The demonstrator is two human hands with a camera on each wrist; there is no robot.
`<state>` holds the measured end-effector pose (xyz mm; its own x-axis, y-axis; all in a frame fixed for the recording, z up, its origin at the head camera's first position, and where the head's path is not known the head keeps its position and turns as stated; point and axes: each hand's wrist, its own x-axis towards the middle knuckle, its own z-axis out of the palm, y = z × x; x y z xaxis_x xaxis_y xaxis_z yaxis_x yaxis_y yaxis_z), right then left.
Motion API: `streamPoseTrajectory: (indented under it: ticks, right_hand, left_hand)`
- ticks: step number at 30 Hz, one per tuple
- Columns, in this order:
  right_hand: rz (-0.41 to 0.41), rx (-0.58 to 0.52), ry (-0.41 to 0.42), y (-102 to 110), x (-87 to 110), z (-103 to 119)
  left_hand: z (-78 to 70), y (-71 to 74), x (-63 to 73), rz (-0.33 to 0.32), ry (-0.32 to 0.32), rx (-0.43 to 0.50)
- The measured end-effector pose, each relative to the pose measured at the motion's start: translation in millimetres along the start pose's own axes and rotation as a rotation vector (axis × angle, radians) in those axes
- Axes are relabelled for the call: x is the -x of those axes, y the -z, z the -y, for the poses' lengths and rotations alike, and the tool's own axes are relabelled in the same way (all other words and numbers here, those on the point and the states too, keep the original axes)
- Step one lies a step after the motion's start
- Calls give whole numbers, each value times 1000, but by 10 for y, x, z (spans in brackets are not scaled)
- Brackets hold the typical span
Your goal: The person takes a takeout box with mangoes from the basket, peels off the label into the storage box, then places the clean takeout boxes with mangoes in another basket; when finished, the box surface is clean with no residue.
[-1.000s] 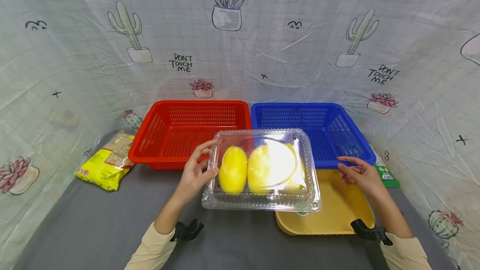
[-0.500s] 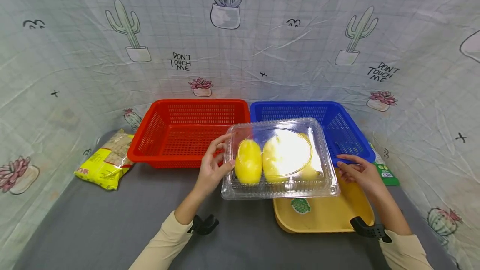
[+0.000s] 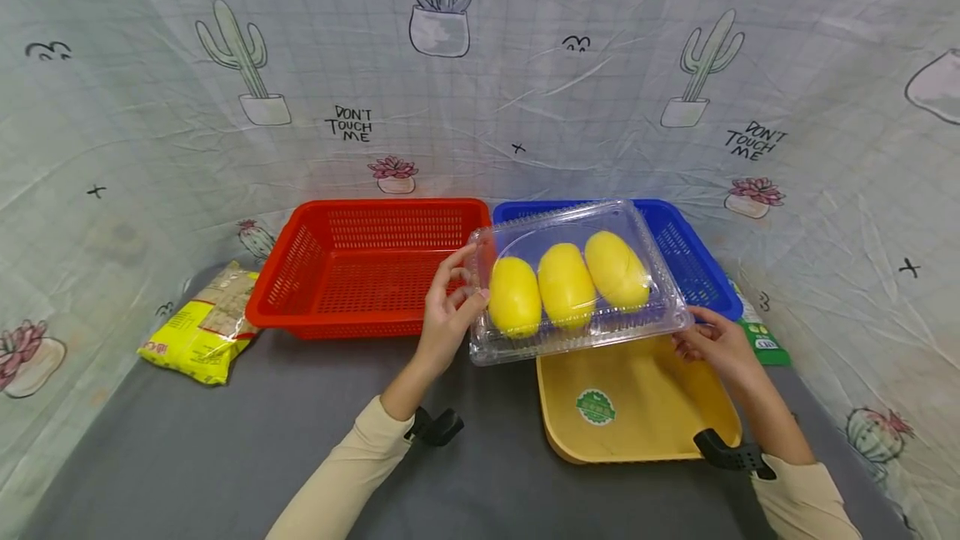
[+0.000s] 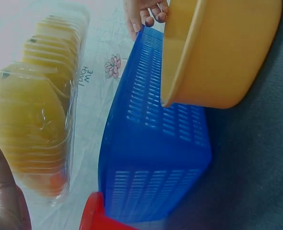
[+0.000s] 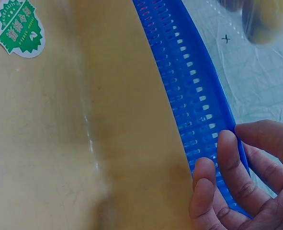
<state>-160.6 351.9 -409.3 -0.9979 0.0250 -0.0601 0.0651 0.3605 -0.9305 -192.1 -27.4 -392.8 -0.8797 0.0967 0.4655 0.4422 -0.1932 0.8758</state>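
Note:
My left hand (image 3: 446, 315) grips the left end of a clear plastic clamshell box (image 3: 585, 342), thumb on the near side. Three yellow oval fruits (image 3: 566, 286) lie in a row inside, seen through the lid. The box is raised over the front of the blue basket (image 3: 693, 252), tilted with its right end higher. At that basket's front right corner, my right hand (image 3: 720, 348) pinches the rim (image 5: 227, 103) between thumb and fingers. Below the box sits a yellow basin (image 3: 645, 407) with a green round sticker (image 3: 596, 407), in front of the blue basket.
A red basket (image 3: 360, 327) stands left of the blue one, side by side. Farther left lies a yellow-and-clear snack bag (image 3: 198, 332). Part of a green packet (image 3: 765, 340) shows right of the blue basket. A printed cloth (image 3: 525, 90) hangs behind everything.
My left hand has carried the box rightward and farther back, and its right end has tipped up. More of the yellow basin shows. My right hand stays at the blue rim.

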Motion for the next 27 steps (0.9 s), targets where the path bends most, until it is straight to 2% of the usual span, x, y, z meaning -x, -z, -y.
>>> streamPoseTrajectory:
  ticks: [5, 12, 22, 25, 27]
  right_hand:
    - [12, -65, 6, 3, 3, 9]
    - [4, -2, -1, 1, 6, 14]
    - [16, -30, 27, -13, 13, -5]
    - [18, -29, 27, -10, 13, 4]
    - [22, -37, 27, -3, 12, 10]
  left_hand:
    - [69, -80, -97, -20, -14, -16]
    - [146, -186, -260, -46, -18, -19]
    - [252, -315, -432, -60, -5, 10]
    - [246, -352, -468, -56, -8, -17]
    - [168, -388, -484, -53, -8, -39]
